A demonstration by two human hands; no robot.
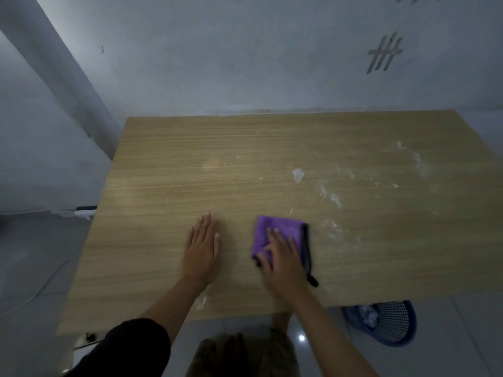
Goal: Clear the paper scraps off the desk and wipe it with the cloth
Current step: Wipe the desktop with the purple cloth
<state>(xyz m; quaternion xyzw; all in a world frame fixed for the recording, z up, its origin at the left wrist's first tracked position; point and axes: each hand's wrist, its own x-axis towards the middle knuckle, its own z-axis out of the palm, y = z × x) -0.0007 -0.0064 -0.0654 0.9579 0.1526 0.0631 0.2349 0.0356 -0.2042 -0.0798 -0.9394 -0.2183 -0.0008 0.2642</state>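
A wooden desk (190, 164) fills the middle of the head view. My right hand (283, 257) presses flat on a folded purple cloth (280, 227) with a black edge, near the desk's front. My left hand (202, 246) lies flat on the bare wood to the left of the cloth, fingers spread, holding nothing. A small white paper scrap (298, 174) lies beyond the cloth. White smears and crumbs (336, 200) spread over the right half of the desk. Another pale smear (201, 302) sits by the front edge under my left forearm.
A blue mesh waste basket (392, 322) stands on the tiled floor under the desk's front right corner. The grey wall (245, 63) runs along the desk's far edge. A white cable (40, 289) trails over the floor on the left. My legs show below the front edge.
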